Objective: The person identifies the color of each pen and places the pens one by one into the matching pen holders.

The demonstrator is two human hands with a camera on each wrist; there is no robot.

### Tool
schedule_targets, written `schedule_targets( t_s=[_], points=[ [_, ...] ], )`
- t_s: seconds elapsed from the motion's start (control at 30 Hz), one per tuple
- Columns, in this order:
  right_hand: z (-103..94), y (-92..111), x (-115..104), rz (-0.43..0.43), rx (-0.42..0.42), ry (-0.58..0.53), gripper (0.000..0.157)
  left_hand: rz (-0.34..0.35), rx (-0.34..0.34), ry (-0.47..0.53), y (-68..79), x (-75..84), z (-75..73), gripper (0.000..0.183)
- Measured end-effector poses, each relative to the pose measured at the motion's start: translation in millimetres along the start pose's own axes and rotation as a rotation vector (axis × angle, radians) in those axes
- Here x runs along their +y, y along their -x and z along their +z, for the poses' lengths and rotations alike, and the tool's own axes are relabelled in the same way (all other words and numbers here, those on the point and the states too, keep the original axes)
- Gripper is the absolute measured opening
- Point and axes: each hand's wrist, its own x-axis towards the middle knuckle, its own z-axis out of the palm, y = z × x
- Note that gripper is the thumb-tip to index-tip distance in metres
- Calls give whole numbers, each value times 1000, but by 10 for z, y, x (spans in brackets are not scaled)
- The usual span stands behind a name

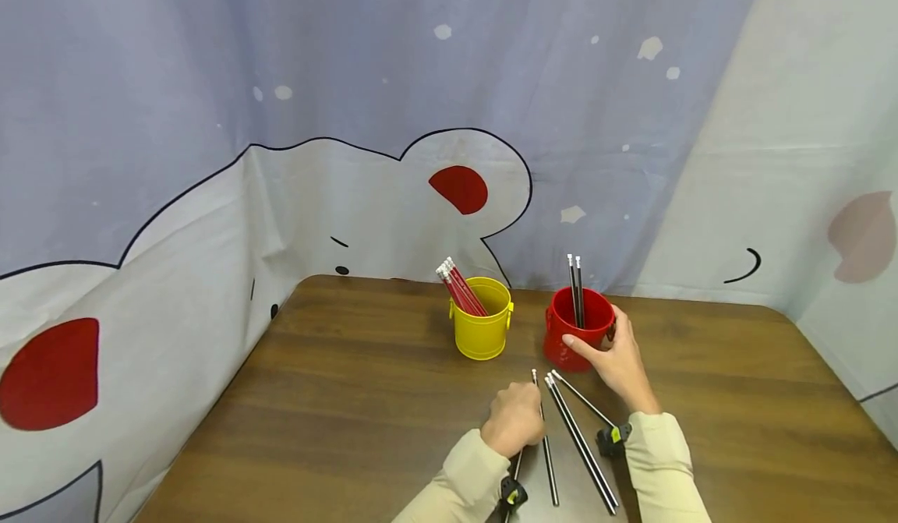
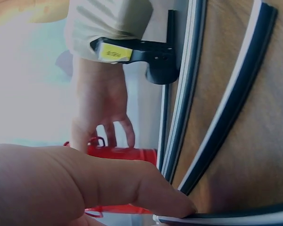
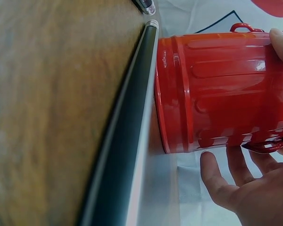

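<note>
My right hand (image 1: pixel 620 359) holds a small red bucket (image 1: pixel 571 344) by its right side, the thumb near the rim and the fingers spread along the wall. Two black pencils (image 1: pixel 578 297) with pale ends stand inside it. Low over the table, my left hand (image 1: pixel 515 418) pinches another black pencil (image 1: pixel 517 467), which the fist partly covers. In the left wrist view, the thumb (image 2: pixel 146 188) presses near the end of that pencil. Between my hands lie several loose black pencils (image 1: pixel 547 461), and one passes close by the bucket's base in the right wrist view.
A yellow bucket (image 1: pixel 480 340) with a bundle of red pencils (image 1: pixel 463 289) leaning left stands beside the red one. Both are toward the back of the brown wooden table (image 1: pixel 337 398). A printed curtain (image 1: pixel 351 211) hangs behind the table's back edge and along its left.
</note>
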Motion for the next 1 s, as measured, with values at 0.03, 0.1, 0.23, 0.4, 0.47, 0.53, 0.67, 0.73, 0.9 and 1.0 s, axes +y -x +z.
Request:
schedule_targets(
  t_s=[0.03,0.1,0.23,0.4,0.47,0.53,0.67,0.73,0.9,1.0],
  points=[
    [-7,-4,-4,-5,3,-1,84,-3,3,10,-6,1,-11,18],
    [-18,-6,-11,-9,7,4,84,-5,7,24,-19,1,-25,16],
    [-26,9,-24,-5,4,10,85,-2,2,48,-29,-10,-47,15],
    [-12,30,-34,6,-8,9,86,-13,16,109,-16,-37,-127,15],
    [-6,31,-30,6,-11,2,87,-26,22,145,-7,-45,-177,16],
    [-2,29,-25,6,-11,-5,86,-36,38,174,-5,-56,-234,16],
    [1,21,-20,3,-13,-19,86,-53,71,230,-21,-80,-344,18],
    [-1,18,-21,3,-13,-22,86,-57,89,255,-31,-94,-392,23],
    [-8,9,-24,4,-10,-21,86,-6,178,328,-56,-130,-478,22],
    [-13,7,-25,5,-10,-14,87,49,252,371,-62,-141,-518,21]
  ],
)
